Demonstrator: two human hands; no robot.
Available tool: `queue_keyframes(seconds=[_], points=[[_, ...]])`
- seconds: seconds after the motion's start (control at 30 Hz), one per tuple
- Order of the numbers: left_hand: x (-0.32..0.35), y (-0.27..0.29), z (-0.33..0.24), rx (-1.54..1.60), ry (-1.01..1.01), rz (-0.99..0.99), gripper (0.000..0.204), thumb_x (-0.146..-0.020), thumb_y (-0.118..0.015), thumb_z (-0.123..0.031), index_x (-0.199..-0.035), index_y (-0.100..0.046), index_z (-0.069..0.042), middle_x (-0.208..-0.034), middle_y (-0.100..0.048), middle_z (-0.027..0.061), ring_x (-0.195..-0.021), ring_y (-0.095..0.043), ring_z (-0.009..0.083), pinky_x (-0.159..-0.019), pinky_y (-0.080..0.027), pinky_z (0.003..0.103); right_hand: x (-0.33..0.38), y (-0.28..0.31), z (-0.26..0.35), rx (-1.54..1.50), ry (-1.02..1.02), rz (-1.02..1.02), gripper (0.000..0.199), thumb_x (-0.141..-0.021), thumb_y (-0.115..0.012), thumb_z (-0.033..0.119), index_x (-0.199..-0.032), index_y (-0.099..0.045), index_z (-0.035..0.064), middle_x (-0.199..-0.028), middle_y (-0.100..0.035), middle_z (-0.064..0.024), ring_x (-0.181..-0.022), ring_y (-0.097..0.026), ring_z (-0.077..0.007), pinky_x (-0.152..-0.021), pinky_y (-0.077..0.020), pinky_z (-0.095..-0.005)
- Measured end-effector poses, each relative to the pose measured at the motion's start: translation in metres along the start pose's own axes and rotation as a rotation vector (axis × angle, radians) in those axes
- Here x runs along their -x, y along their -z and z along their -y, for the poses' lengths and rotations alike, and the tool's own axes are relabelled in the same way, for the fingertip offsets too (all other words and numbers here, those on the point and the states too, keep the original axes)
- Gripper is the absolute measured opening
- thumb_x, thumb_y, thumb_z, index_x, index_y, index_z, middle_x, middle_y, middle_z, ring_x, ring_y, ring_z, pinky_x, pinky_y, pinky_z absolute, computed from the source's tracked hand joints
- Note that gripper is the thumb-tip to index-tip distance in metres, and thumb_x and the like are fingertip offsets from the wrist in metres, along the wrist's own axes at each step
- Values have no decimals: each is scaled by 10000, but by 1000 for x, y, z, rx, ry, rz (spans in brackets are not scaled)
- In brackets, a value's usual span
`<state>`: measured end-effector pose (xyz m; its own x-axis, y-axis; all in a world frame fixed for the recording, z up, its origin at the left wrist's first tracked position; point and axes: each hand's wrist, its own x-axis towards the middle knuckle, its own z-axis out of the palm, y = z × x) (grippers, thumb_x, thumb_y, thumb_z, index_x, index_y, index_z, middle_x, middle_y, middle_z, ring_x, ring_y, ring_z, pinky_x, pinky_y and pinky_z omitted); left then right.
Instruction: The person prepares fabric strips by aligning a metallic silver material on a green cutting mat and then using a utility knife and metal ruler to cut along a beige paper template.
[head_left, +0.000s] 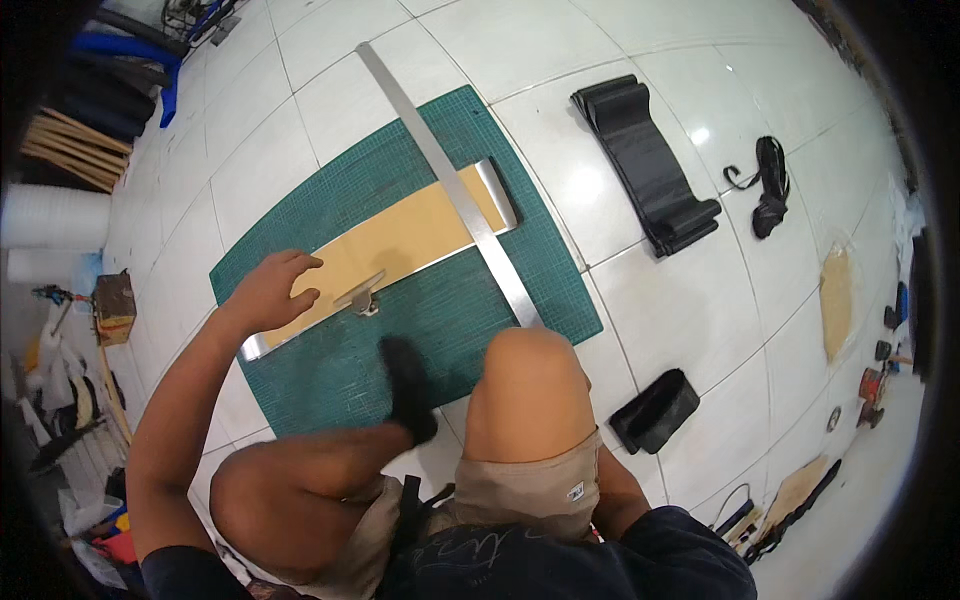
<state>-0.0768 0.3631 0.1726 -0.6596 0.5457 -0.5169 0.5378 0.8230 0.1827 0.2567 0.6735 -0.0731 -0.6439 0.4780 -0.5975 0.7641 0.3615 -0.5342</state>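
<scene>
My left hand [270, 292] hovers over or rests at the near left end of a long tan strip with silver edges [410, 238]; contact cannot be told. Its thumb and fingers are apart, with nothing between them. Just right of the fingertips, a small metal clip [367, 302] sits at the strip's near edge. A long flat metal ruler [432, 150] lies across the strip's right end, its lower end reaching behind my raised knee. Strip and ruler lie on a green cutting mat [545, 275]. My right hand is hidden; only part of that forearm shows beside the shorts.
On the white tiled floor to the right lie a folded black sheet [645, 165], a bundle of black strap [770, 190] and a black furry-looking block [655, 410]. Rolls and wooden sticks [75, 150] stand at the left. My socked foot [407, 385] touches the mat's near edge.
</scene>
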Motion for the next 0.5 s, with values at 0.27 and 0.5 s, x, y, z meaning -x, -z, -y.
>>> queue_keyframes(seconds=[0.27, 0.5], points=[[-140, -96, 12, 257, -93, -88, 563, -851, -681, -373, -1271, -596, -7, -1261, -588, 232, -1213, -533, 378, -1046, -422, 449, -11, 44, 3, -141, 51, -150, 539, -757, -829, 396, -1104, -613, 43, -882, -692, -148, -803, -672, -277, -717, -527, -381], [-253, -130, -42, 135, -21, -251, 736, -799, -752, -331, -1372, -453, 23, -1300, -519, 241, -1220, -505, 402, -1044, -417, 472, -49, 44, 1, 17, -208, -172, 637, -759, -832, 447, -1184, -593, 37, -984, -696, -198, -886, -684, -350, -746, -540, -416]])
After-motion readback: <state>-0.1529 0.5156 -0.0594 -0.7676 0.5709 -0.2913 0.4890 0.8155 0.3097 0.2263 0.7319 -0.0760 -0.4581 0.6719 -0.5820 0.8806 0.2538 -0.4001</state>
